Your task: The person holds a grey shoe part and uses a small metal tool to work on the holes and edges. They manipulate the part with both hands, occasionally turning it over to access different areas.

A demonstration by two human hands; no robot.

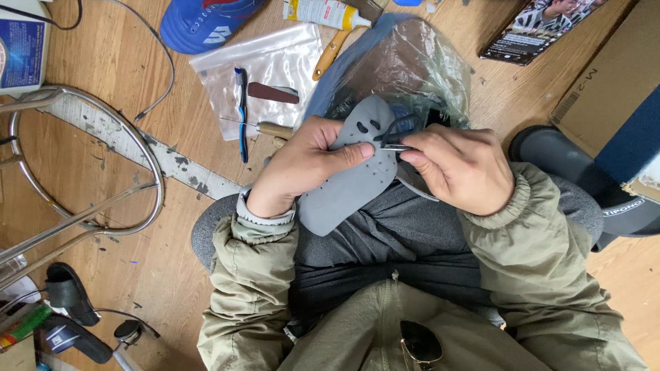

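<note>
Left hand point(302, 165) closed on a grey insole point(350, 182), thumb pressed flat on top. Right hand point(457, 168) at three o'clock, fingers pinched narrow on a thin metal tool point(392, 145) touching the insole. Insole flat, perforated, held over the lap. At eleven o'clock, clear plastic bag point(275, 65) with toothbrush point(241, 110). Wooden floor point(151, 254) worn and stained; chrome stool frame point(89, 172) at nine o'clock.

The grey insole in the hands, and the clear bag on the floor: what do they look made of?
Grey insole, held by the left hand: seemingly foam or soft rubber, matte, with punched holes and no shine. The right hand pinches a thin metal tool at it. Clear bag: thin plastic film, glossy, creased, see-through enough to show the blue toothbrush.
</note>
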